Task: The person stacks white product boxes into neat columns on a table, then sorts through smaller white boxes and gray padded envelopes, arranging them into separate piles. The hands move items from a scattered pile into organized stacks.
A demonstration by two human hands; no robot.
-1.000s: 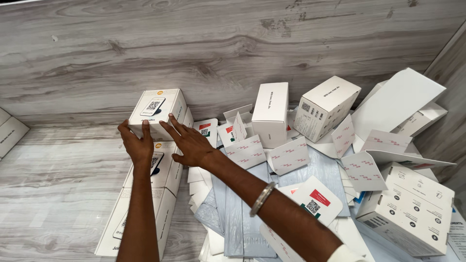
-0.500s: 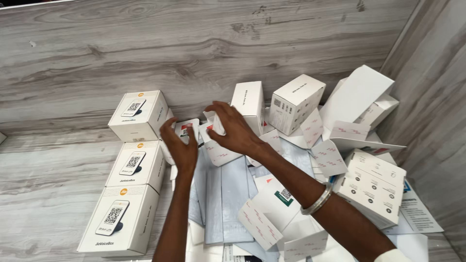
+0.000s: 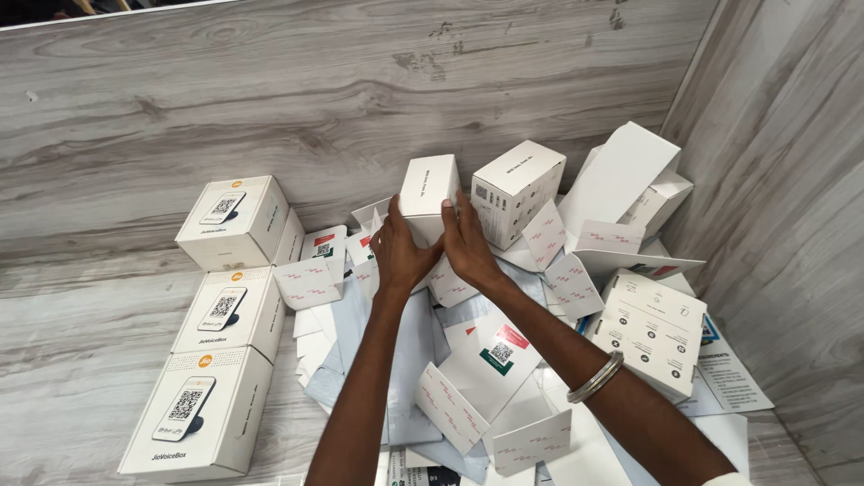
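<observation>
White upright cardboard box [image 3: 428, 196], standing against the grey wood-grain wall [image 3: 360, 99] amid loose cards, is clasped by left hand [image 3: 402, 254] and right hand [image 3: 468, 245]; advisable: lift vertically, avoiding neighbouring tilted box [image 3: 517, 189].

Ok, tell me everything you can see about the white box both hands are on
The white box is a small, plain cardboard carton, closed, standing upright and taller than wide, with a line of small print on its front. It sits by the grey wood-look wall, at the back of a heap of loose cards. The left hand and right hand clasp its lower part from either side.
</observation>
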